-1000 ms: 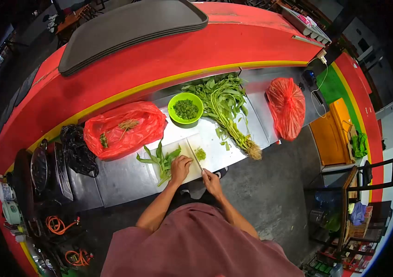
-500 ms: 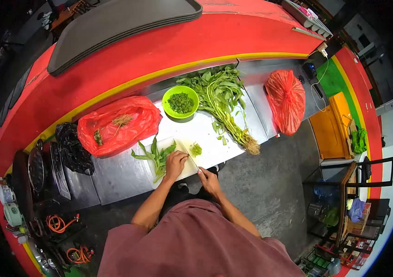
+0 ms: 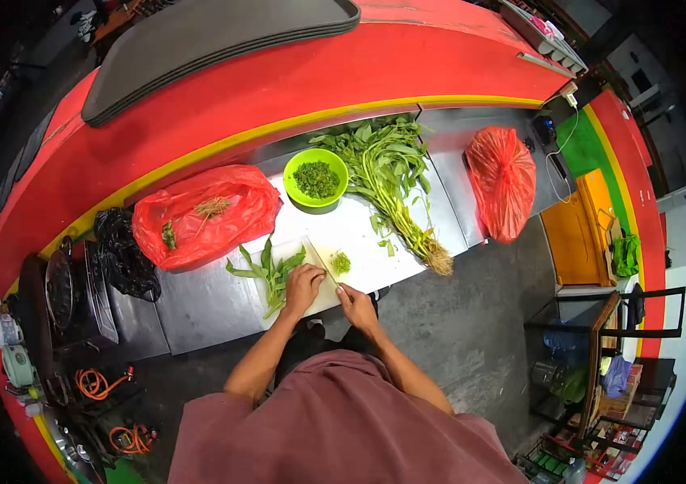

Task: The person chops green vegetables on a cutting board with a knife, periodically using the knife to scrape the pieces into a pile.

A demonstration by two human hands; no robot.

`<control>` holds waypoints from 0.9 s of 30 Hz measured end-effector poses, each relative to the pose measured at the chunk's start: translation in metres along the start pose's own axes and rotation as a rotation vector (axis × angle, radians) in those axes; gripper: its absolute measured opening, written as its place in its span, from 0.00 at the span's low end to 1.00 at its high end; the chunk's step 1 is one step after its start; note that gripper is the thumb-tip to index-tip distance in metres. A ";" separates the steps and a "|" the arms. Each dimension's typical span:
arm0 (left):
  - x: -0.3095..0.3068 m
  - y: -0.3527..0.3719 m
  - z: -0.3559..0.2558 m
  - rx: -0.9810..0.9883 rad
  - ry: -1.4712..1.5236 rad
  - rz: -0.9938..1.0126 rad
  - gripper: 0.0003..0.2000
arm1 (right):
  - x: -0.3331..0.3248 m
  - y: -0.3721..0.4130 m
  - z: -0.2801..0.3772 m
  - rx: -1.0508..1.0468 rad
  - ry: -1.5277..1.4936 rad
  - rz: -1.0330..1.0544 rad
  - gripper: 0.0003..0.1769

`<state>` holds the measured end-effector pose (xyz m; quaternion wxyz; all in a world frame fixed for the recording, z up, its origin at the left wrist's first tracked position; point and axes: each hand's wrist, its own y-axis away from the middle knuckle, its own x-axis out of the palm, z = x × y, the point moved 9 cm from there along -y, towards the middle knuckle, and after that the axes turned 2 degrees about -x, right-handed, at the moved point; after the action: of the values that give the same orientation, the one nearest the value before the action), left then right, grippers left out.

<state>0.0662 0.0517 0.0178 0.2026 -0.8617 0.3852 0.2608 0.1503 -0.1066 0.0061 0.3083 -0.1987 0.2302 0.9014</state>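
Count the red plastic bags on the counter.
2. One red bag lies left of the green bowl; the second red bag sits right of the leafy greens. More could hide off-frame.

Steel counter [image 3: 206, 310], cutting board [image 3: 327, 297], green bowl [image 3: 288, 182], leafy bunch [image 3: 395, 185]

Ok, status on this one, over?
Left hand holding leafy stems on cutting board. Right hand gripping knife, blade beside chopped pile. Green bowl, uncut bunch behind, apart.

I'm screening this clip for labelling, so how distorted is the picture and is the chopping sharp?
Head view: heavy fisheye bends the red counter into an arc, corners black; light is even, little glare; left hand, right hand and knife are in focus but small.
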 end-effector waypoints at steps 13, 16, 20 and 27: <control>-0.001 0.001 0.001 0.006 0.037 0.018 0.06 | 0.010 -0.001 0.000 -0.043 -0.004 -0.064 0.23; -0.002 0.001 0.000 0.017 0.046 0.006 0.06 | 0.008 -0.003 0.002 -0.015 -0.012 -0.048 0.24; -0.003 -0.001 0.004 0.015 0.074 -0.007 0.05 | 0.001 0.012 0.004 0.107 0.013 0.016 0.26; -0.003 0.003 0.002 0.048 0.047 0.013 0.06 | 0.010 0.014 0.005 0.016 0.045 -0.053 0.23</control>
<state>0.0610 0.0528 0.0175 0.2125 -0.8600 0.4014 0.2325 0.1331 -0.1091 0.0089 0.3286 -0.2227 0.2388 0.8862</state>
